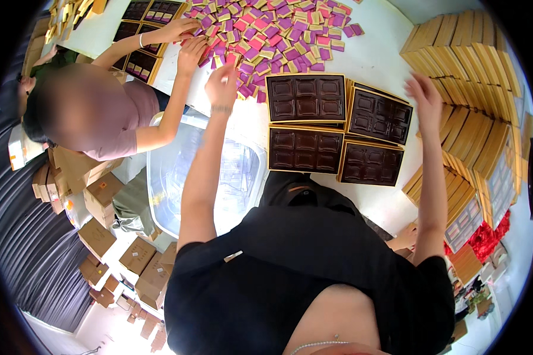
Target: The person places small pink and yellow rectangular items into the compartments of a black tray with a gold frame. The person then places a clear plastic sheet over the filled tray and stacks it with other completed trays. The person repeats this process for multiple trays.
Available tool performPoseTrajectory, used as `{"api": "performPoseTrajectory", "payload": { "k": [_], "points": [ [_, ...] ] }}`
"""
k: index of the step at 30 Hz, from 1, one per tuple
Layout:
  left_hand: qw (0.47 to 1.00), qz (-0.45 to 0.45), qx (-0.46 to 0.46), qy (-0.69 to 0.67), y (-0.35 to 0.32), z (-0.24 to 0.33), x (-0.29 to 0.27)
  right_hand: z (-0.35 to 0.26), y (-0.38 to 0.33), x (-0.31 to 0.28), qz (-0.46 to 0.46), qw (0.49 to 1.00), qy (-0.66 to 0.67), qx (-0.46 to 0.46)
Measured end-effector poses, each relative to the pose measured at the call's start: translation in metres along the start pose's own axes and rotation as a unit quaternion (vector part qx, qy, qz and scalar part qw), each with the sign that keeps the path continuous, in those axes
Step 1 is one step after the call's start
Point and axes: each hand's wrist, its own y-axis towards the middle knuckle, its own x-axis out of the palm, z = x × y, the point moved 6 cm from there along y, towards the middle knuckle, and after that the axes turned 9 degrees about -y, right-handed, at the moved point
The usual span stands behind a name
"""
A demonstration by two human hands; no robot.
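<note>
At the near edge of a pile of small pink, purple and gold packets (266, 38), my left hand (221, 89) has its fingers drawn together. A pink packet lies at the fingertips; whether they grip it I cannot make out. My right hand (425, 97) is open, fingers apart, just beyond the right edge of the gold-rimmed boxes and holding nothing visible. Several such boxes lie in front of me with dark brown moulded trays inside, among them a far left box (305, 98) and a tilted far right box (380, 115). Their compartments look bare.
Stacked gold-edged boxes (465, 53) rise along the right. A clear plastic tub (160, 195) stands at my left. A co-worker (130, 106) reaches into the pile from the left, beside more trays (139, 62) partly filled with packets. Cardboard boxes (139, 254) sit on the floor behind.
</note>
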Motion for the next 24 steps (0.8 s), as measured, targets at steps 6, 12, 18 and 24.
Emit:
{"api": "performPoseTrajectory", "payload": {
  "k": [6,12,18,24],
  "points": [
    [0.942,-0.125,0.171,0.259,0.105,0.041,0.121,-0.100,0.140,0.245,-0.119,0.883,-0.331,-0.310],
    [0.934,-0.148,0.185,0.269,0.118,0.024,0.148,-0.084,0.161,0.331,-0.029,0.807,-0.389,-0.444],
    [0.957,-0.097,0.187,0.202,0.123,0.011,0.119,-0.065,0.183,0.294,-0.227,0.961,-0.097,-0.123],
    [0.956,-0.197,-0.047,-0.214,0.066,0.045,0.067,-0.135,0.093,0.202,-0.351,0.936,0.001,-0.037]
  ]
}}
